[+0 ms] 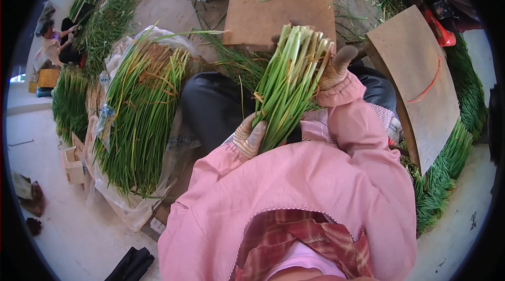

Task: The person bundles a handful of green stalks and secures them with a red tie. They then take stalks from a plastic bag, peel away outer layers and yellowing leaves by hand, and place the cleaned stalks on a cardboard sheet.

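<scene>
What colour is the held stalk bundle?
The stalk bundle is mostly green, pale whitish at its upper end. Head view shows it best.

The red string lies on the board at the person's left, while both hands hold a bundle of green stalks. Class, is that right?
Not quite: the head view shows the red string on the board at the person's right. Left hand and right hand do hold the bundle.
</scene>
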`<move>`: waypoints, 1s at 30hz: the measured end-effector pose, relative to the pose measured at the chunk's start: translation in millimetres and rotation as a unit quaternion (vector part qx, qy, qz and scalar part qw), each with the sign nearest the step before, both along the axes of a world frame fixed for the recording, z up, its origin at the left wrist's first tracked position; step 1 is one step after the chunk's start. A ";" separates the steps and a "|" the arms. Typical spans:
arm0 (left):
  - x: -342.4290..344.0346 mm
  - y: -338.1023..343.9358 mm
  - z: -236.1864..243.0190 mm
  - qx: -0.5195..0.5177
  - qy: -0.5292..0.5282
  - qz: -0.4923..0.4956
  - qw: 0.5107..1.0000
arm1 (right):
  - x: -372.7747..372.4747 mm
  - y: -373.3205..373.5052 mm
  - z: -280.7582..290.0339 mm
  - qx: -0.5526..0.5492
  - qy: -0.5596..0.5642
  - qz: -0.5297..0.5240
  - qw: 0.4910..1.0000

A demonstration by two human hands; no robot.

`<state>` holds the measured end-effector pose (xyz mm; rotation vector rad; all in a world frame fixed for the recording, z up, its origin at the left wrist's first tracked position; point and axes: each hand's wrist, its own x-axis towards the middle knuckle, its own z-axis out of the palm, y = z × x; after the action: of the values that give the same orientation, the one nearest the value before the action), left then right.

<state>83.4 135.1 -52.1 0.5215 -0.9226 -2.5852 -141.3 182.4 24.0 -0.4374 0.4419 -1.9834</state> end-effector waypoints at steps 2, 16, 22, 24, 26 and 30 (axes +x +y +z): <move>-7.8 4.9 0.3 -0.083 -0.042 0.023 0.995 | -10.2 7.2 -3.4 -0.004 0.040 -0.016 0.999; -0.5 -50.1 61.6 -0.210 0.060 -0.146 0.965 | -48.9 61.7 58.3 -0.156 0.057 -0.045 0.985; 10.3 -113.7 60.9 -0.369 -0.160 0.168 0.900 | -104.9 55.2 -3.7 0.302 0.397 -0.122 0.858; 18.9 -108.0 76.7 -0.357 -0.116 0.182 0.909 | -97.2 37.7 36.8 0.281 0.395 -0.054 0.873; 26.4 -106.1 79.0 -0.365 -0.119 0.202 0.901 | -100.5 21.9 91.3 0.255 0.252 -0.122 0.926; 26.6 -104.7 62.4 -0.343 -0.105 0.231 0.904 | -140.6 13.9 199.3 0.126 0.389 -0.230 0.883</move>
<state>110.0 30.4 10.4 0.7028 -1.4774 -1.6560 -281.9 196.3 223.3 -1.0416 1.4025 -2.0842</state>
